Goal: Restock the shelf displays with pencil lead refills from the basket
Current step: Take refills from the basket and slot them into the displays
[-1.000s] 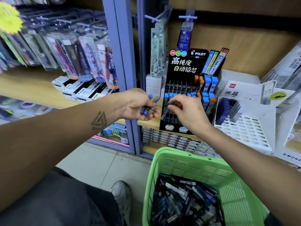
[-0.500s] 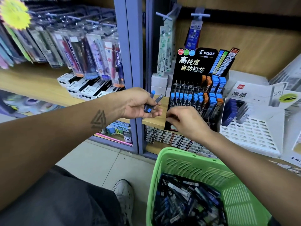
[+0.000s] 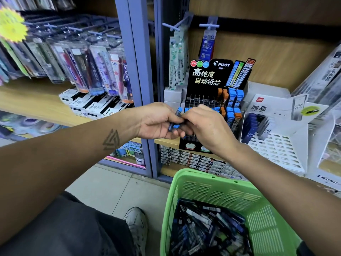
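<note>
Left hand (image 3: 156, 121): fingers curled around a small bunch of refills (image 3: 176, 121), dark tubes with blue caps, held in front of the rack.
Right hand (image 3: 204, 126): meets the left hand at the bunch; fingertips are bent in and pinch one of the held tubes, though the exact tube is hidden behind the knuckles.
Rack (image 3: 214, 80): black Pilot display standing on the wooden shelf (image 3: 36, 102), just behind both hands; blue- and orange-capped tubes fill its right slots, and the upper left slots look bare.
Basket (image 3: 208, 185): green plastic, low in front of the shelf, below the right forearm; a loose heap of dark refill tubes (image 3: 206, 228) lies in it.
White stand (image 3: 276, 145): perforated tray right of the rack, with dark blue HB boxes at its back.
Hanging packs (image 3: 177, 60): on pegs above the rack.
Pens (image 3: 96, 69): blister packs hanging over the left shelf, with black-and-white boxes under them.
Lower shelf: rows of small flat boxes (image 3: 191, 159) below the rack.
Floor: pale tiles; a grey trouser leg and a white shoe (image 3: 137, 224) left of the basket.
</note>
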Action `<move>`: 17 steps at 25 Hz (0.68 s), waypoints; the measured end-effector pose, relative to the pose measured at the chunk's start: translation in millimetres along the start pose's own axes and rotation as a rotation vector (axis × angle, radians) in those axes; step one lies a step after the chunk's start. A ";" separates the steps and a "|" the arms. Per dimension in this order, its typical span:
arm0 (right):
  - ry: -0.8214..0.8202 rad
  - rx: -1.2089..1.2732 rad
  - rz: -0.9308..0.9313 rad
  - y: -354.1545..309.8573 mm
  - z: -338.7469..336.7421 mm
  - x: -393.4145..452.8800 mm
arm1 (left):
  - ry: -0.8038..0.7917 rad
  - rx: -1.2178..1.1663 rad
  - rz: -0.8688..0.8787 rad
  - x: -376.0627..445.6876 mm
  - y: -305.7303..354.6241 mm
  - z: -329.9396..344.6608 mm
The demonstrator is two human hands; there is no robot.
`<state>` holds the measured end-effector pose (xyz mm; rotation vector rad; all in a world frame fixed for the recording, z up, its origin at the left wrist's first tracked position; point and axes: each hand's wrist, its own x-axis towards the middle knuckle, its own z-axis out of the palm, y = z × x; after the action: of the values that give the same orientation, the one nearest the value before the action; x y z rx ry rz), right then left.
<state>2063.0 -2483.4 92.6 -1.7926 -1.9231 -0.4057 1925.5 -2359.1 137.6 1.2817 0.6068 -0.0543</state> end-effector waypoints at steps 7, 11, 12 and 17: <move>-0.002 0.498 0.622 16.4 7.9 2.1 | 0.152 0.123 -0.006 5.9 5.0 -12.4; 0.004 0.552 0.604 13.0 14.9 -3.9 | 0.177 0.129 -0.062 6.3 3.2 -15.0; -0.011 0.521 0.580 11.7 16.2 -5.3 | 0.192 0.128 -0.063 7.0 2.4 -15.8; -0.042 0.420 0.462 7.5 25.4 -6.7 | 0.261 0.162 -0.038 12.6 -3.5 -19.9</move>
<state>2067.1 -2475.1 66.9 -1.8778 -1.4163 0.1834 1927.0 -2338.5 125.8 1.4466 0.8648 0.0345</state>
